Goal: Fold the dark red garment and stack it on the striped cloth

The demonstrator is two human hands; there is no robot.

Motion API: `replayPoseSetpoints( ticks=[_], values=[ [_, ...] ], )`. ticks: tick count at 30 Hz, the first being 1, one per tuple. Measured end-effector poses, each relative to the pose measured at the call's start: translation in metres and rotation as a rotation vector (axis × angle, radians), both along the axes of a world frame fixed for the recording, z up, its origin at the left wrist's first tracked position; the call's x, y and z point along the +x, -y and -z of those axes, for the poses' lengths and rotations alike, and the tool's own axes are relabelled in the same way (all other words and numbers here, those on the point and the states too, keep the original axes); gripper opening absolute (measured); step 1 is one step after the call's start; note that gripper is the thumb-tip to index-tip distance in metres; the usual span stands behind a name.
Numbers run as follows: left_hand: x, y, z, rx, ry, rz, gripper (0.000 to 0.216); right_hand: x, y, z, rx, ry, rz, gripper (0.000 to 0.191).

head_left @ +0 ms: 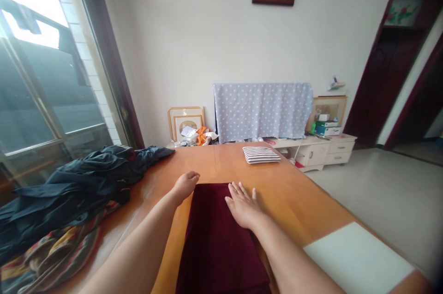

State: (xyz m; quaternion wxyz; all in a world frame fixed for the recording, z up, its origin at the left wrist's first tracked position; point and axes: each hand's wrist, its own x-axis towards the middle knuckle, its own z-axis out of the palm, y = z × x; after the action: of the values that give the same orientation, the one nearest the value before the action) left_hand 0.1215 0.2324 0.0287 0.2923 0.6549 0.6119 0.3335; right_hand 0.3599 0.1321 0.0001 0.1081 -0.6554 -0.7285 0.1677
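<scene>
A dark maroon folded cloth [218, 238] lies lengthwise on the wooden table in front of me. My right hand [242, 205] rests palm down on its far right edge, fingers spread, holding nothing. By the cloth's far left corner is my left hand [186, 186], turned on its side. Its fingers are close together and loosely bent, with nothing visible in them; their undersides are hidden. Farther off, a folded striped cloth [261, 155] in brown and white sits near the table's far edge.
Dark blue clothes [79, 183] are heaped at the left, over a multicoloured striped garment [51, 257]. A pale flat sheet [360, 257] lies at the table's right edge. Beyond the wooden table [294, 197] stands a white cabinet [316, 153] bearing something under a dotted cover [263, 111].
</scene>
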Motion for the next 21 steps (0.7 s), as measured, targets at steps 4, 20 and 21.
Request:
replayPoseSetpoints(
  ticks=[4, 20, 21],
  values=[
    [-0.0013, -0.0021, 0.0038, -0.086, -0.025, 0.092, 0.037, -0.0001, -0.0007, 0.0012, -0.01, 0.002, 0.002, 0.067],
    [0.0047, -0.0055, 0.0032, -0.25, 0.078, 0.283, 0.068, -0.0001, -0.002, 0.0021, 0.0, 0.001, 0.004, 0.068],
    [0.005, -0.0049, 0.004, -0.251, 0.099, 0.288, 0.067, 0.0, -0.0022, 0.0024, 0.0, 0.001, 0.004, 0.068]
  ],
)
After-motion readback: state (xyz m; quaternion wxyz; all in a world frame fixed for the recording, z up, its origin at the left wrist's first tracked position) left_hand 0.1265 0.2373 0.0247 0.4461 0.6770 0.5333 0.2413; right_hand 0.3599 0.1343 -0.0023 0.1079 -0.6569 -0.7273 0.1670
